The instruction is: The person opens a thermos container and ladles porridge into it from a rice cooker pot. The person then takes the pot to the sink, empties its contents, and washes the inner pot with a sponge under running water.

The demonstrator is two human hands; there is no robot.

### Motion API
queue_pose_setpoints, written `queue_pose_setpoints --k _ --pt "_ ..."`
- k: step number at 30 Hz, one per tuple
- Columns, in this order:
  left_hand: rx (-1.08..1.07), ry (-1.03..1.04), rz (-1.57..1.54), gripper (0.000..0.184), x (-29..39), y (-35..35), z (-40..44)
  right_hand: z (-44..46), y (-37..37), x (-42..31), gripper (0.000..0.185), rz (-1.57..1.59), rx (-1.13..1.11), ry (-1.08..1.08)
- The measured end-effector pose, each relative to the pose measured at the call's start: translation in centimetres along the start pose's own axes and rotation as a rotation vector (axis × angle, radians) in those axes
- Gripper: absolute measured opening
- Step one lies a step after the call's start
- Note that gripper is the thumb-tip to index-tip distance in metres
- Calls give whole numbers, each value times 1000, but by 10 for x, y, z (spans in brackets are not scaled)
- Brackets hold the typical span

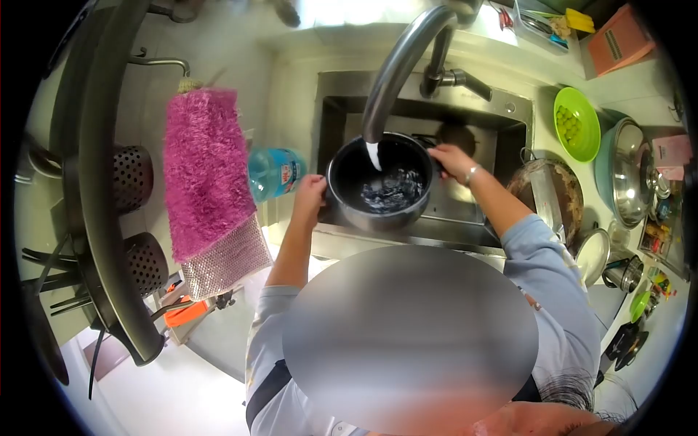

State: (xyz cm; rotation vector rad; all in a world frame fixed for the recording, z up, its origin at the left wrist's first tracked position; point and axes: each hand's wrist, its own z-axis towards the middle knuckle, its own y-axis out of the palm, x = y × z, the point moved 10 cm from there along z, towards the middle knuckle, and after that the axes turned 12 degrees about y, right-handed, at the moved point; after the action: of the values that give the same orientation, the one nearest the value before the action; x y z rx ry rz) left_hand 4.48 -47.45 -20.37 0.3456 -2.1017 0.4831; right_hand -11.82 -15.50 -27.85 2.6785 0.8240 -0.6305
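A dark cooking pot is held over the sink, right under the tap. Water runs from the spout into it and swirls on the dark bottom. My left hand is closed on the pot's left side handle. On the opposite side, my right hand grips the other handle, its fingers wrapped round it. The handles themselves are mostly covered by my hands. Close to my left hand stands a blue-tinted bottle with a label.
A pink fluffy cloth hangs at the left by a rack with perforated holders. Right of the sink are a green bowl with round green fruit, a worn round pan, a cleaver-like blade and a steel bowl.
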Motion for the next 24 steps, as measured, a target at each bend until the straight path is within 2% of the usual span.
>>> queue_pose_setpoints --k 3,6,9,11,14,17,18,19,21,23,24 --pt "15 1 34 14 39 4 -4 0 1 -11 28 33 -42 53" --pt "-12 -62 73 12 38 6 -26 -9 9 -5 27 23 -177 125" --pt "47 -115 -88 11 41 0 -48 -10 30 18 25 23 -290 213" --pt "37 -86 -102 13 55 0 -49 -6 42 29 21 70 -277 225" --pt "44 -18 -76 20 52 -4 -40 -5 40 17 17 149 -255 116" --pt "95 -31 -43 23 26 13 -55 -25 3 -15 16 -14 -9 -41" --pt "52 -19 -46 26 -23 16 -40 -35 -8 -24 19 -69 59 -37" --pt "97 -26 -109 26 -38 27 -46 -48 -13 -38 18 -99 74 -63" --pt "27 -165 -299 24 -49 62 -65 -68 -22 -68 17 -363 168 -100" --pt "-53 -333 -485 19 -64 94 -77 -61 -33 -83 16 -516 183 -23" --pt "-69 -416 -571 16 -76 109 -82 -62 -28 -95 15 -763 165 7"
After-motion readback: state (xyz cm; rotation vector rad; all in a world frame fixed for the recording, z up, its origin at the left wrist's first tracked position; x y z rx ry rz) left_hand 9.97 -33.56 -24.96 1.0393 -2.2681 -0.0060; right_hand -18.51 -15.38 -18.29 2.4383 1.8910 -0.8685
